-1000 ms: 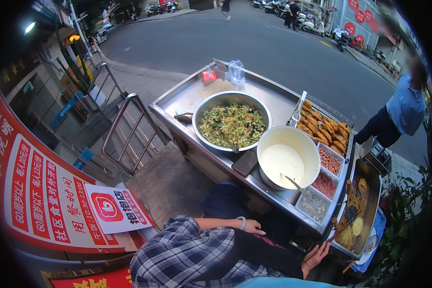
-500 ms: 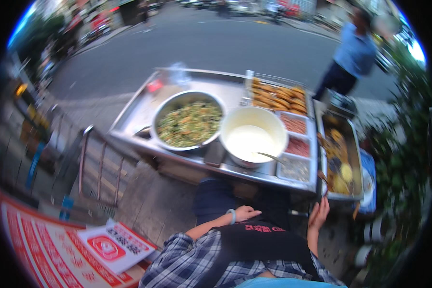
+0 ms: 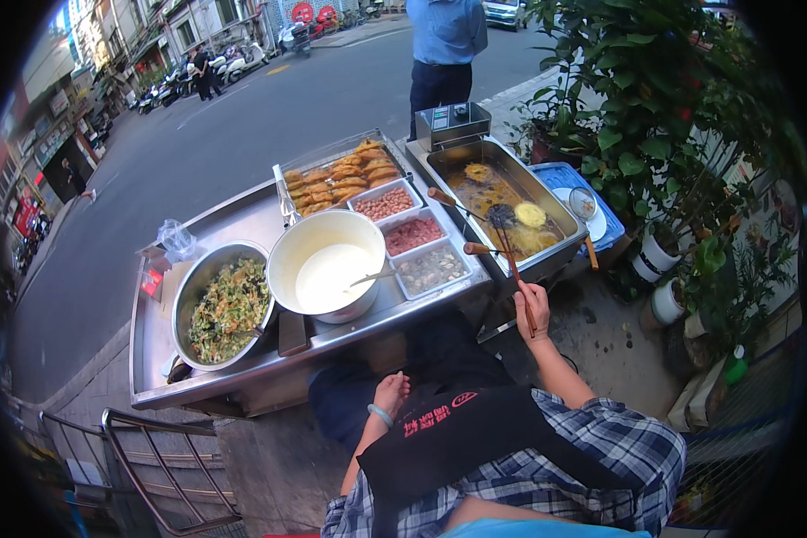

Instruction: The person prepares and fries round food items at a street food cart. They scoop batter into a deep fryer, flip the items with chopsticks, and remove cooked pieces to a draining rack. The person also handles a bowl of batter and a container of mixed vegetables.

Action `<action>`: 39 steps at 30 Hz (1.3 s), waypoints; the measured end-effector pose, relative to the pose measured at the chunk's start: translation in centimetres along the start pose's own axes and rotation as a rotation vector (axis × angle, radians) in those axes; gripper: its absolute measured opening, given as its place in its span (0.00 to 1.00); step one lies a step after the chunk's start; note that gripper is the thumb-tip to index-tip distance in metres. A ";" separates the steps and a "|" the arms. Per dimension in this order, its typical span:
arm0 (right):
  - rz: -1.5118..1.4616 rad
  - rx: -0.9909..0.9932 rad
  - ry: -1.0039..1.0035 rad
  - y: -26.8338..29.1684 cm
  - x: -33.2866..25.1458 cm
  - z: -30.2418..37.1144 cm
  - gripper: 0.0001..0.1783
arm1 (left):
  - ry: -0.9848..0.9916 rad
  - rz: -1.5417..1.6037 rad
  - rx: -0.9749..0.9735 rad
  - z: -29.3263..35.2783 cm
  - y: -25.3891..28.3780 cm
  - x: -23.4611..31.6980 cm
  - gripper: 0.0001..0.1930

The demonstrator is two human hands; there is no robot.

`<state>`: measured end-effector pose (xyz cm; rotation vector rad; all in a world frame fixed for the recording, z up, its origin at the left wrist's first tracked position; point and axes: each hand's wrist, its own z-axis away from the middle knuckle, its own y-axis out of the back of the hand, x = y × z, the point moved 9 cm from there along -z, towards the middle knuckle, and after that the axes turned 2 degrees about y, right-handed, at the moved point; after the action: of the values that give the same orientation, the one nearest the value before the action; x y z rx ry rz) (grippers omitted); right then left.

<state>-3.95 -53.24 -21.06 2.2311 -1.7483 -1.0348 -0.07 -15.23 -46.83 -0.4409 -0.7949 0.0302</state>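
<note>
Two chopsticks [image 3: 515, 269], right grip [image 3: 533, 311] closed around them; probably light, stiff, best held rearward. Left grip [image 3: 392, 393] curled.

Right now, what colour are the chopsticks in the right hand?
The chopsticks are reddish brown; the head view shows them best.

Light: diffuse daylight, moderately bright; shadows soft. Highlights: dull sheen on steel cart top [image 3: 238, 215]; white liquid [image 3: 334, 278] brightest, nearly featureless. Focus: cart clear, far-left buildings [image 3: 27, 143] softer. Distortion: fisheye curvature, black rim.
</note>
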 end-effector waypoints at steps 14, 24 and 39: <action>-0.239 0.115 -0.482 1.0 7.2 2.2 0.14 | -0.054 0.050 -0.023 0.8 -0.2 0.5 0.11; -0.069 0.048 -0.099 3.0 2.9 2.2 0.12 | -0.050 0.081 0.008 0.1 1.1 -0.3 0.11; -0.044 0.049 0.041 4.1 1.3 1.9 0.13 | -0.102 0.047 -0.028 1.0 0.8 0.3 0.11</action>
<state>-8.26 -55.22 -21.05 2.3135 -1.7335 -0.9577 -0.48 -14.06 -46.32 -0.4870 -0.8857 0.0858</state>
